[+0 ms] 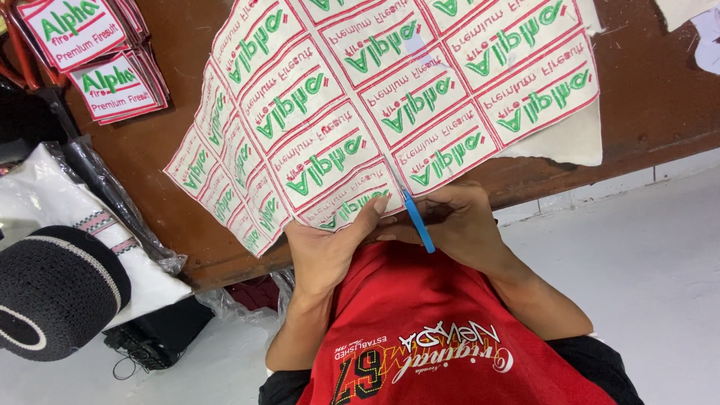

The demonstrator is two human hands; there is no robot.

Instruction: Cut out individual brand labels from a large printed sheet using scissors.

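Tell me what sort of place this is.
Probably a small garment or embroidery workshop. A white sheet of embroidered patches lies on a brown worktable, cut patches are stacked at one corner, and the right hand works blue-handled scissors while the left hand steadies the sheet.

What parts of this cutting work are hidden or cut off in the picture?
Head view only:
- Scissors: only the blue handle shows; the blades are too thin to tell open from shut.
- Right hand: its fingers curl out of sight around the handle.
- Sheet of embroidered patches: top cut off by the frame edge.
- Left hand: fingertips hidden behind the sheet.
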